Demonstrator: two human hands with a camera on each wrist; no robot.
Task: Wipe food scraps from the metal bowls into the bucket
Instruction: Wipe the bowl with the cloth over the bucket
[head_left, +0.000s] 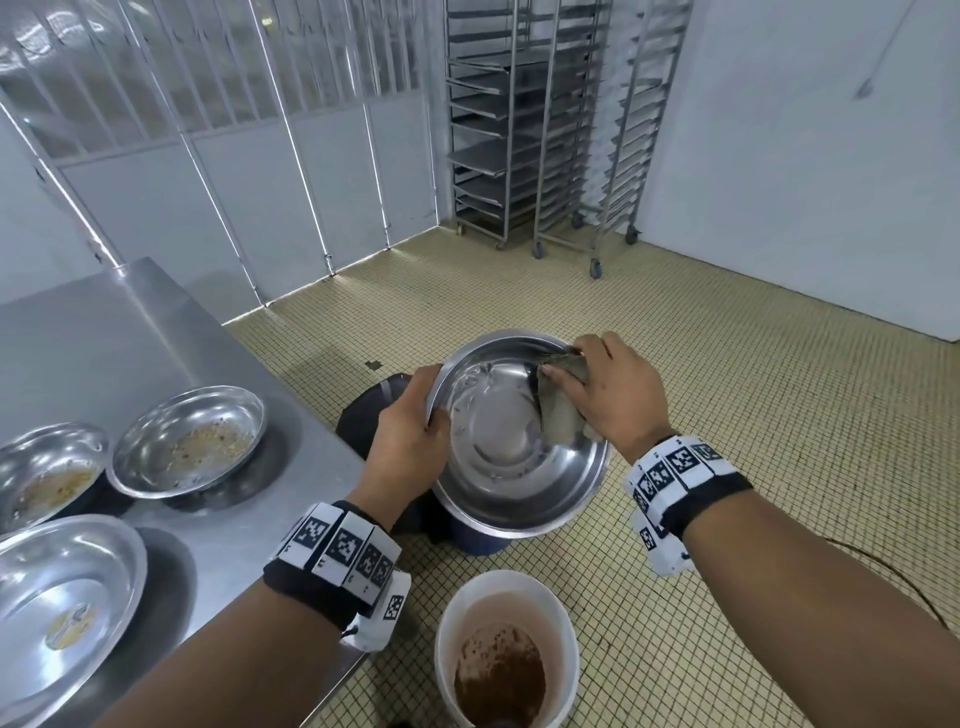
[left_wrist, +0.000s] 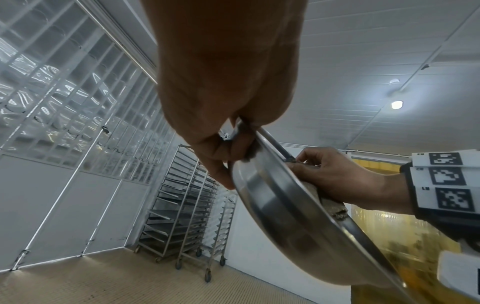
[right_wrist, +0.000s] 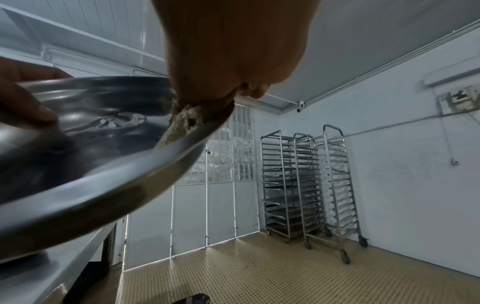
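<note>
My left hand (head_left: 413, 431) grips the left rim of a large metal bowl (head_left: 498, 441), thumb inside, and holds it tilted in the air off the table's corner. My right hand (head_left: 602, 395) presses a greyish-brown cloth (head_left: 558, 410) against the bowl's inner right wall, fingers curled over it. The left wrist view shows the bowl (left_wrist: 298, 222) from underneath with the cloth (left_wrist: 335, 207) over its rim. In the right wrist view the cloth (right_wrist: 184, 123) lies on the bowl's (right_wrist: 91, 164) inside. A white bucket (head_left: 506, 649) with brown scraps stands on the floor below.
The steel table (head_left: 156, 338) at left carries two soiled bowls (head_left: 189, 441) (head_left: 47, 473) and a larger bowl (head_left: 62, 608) at the front. A dark bin (head_left: 374, 410) sits under the held bowl. Wheeled tray racks (head_left: 545, 130) stand at the far wall on the tiled floor.
</note>
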